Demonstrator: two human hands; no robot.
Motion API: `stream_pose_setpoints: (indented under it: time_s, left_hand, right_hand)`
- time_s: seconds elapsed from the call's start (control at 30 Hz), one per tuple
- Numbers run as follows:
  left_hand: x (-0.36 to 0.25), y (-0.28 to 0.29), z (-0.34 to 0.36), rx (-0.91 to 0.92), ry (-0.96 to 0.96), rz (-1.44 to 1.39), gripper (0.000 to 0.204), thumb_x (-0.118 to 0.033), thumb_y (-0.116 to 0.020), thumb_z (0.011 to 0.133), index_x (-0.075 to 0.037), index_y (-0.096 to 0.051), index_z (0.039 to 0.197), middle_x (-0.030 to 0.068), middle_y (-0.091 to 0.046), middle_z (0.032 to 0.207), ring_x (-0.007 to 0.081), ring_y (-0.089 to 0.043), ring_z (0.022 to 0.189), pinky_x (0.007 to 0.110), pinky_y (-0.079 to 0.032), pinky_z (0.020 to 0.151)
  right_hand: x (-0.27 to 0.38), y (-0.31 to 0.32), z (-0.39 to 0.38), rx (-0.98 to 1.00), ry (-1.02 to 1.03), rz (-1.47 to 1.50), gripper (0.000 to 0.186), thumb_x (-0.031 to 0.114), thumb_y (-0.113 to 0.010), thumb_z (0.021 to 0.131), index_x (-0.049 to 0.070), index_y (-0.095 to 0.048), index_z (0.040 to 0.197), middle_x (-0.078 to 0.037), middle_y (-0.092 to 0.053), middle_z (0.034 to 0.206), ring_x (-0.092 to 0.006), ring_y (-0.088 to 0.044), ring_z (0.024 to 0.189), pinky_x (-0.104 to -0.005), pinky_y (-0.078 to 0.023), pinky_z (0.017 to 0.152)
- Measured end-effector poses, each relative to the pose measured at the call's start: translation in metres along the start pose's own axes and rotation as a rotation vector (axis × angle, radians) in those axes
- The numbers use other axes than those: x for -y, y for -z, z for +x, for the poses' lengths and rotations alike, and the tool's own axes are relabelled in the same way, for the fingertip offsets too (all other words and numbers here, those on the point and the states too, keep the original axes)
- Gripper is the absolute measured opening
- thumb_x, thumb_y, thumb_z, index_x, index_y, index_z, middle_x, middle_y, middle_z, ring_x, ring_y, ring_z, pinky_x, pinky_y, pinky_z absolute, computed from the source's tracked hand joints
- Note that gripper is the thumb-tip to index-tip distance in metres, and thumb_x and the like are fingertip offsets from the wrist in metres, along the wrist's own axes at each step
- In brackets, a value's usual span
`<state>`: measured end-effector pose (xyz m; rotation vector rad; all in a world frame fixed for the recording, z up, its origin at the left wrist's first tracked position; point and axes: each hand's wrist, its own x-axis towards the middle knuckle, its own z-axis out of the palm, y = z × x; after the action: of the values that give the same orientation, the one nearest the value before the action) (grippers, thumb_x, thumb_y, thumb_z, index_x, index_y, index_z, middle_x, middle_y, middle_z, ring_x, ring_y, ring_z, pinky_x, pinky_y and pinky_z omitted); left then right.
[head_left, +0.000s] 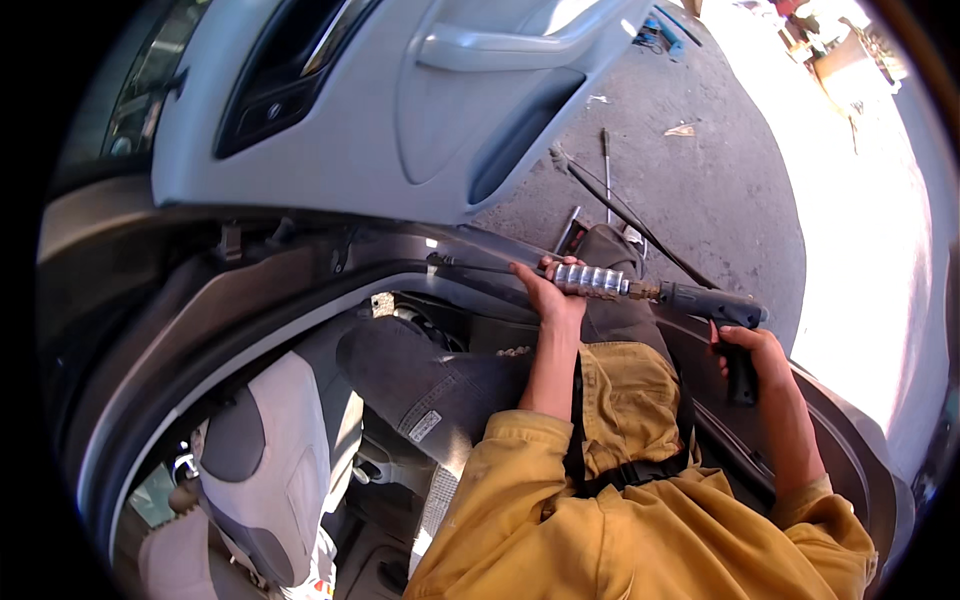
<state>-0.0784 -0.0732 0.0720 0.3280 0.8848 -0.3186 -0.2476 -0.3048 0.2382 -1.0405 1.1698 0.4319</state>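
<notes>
My left hand (553, 295) holds the ribbed silver barrel (590, 280) of a pneumatic tool. My right hand (755, 355) is wrapped round its black pistol grip (740, 374), with a finger near the trigger. The tool lies roughly crosswise, its thin dark front end reaching left over the metal door frame (470, 240); whether that end touches the frame, I cannot tell. A black hose (640, 228) runs diagonally behind the tool.
An open car door (330, 110) fills the upper left. Car seat (265, 460) at lower left; my legs (420, 380) are in the doorway. On the grey ground (730, 190) lie a long bar (606, 160) and some blue tools (668, 35). Sunlit ground is at right.
</notes>
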Motion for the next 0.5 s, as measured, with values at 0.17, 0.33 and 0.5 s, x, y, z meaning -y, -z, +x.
stream_pose_setpoints:
  time_s: [0.17,0.33,0.5]
  left_hand:
    - [0.014,-0.003,0.005,-0.061,0.024,0.019,0.077,-0.078,-0.021,0.093,-0.012,-0.046,0.063,0.0026,-0.047,0.061,0.0226,-0.056,0.069,0.04,-0.052,0.071]
    - [0.028,0.0,0.031,-0.129,0.176,0.053,0.072,-0.077,-0.025,0.094,-0.013,-0.048,0.069,0.0085,-0.053,0.068,0.0232,-0.056,0.072,0.04,-0.052,0.073]
    - [0.063,-0.042,0.06,-0.251,0.296,0.219,0.075,-0.075,-0.022,0.095,-0.01,-0.051,0.073,0.0103,-0.055,0.07,0.0243,-0.055,0.071,0.042,-0.05,0.074]
  right_hand:
    - [0.017,0.011,-0.003,-0.049,0.039,0.003,0.022,0.016,-0.068,0.086,-0.004,-0.066,0.095,-0.01,-0.068,0.082,-0.0142,-0.061,0.06,-0.0281,-0.052,0.053]
    - [0.023,0.008,-0.003,-0.14,0.068,0.047,0.022,0.016,-0.07,0.087,-0.004,-0.065,0.096,-0.009,-0.069,0.083,-0.013,-0.06,0.061,-0.0281,-0.051,0.054]
    - [0.035,0.016,0.0,-0.284,0.048,0.198,0.023,0.012,-0.072,0.088,-0.005,-0.063,0.101,-0.01,-0.069,0.087,-0.0138,-0.061,0.062,-0.0285,-0.05,0.054]
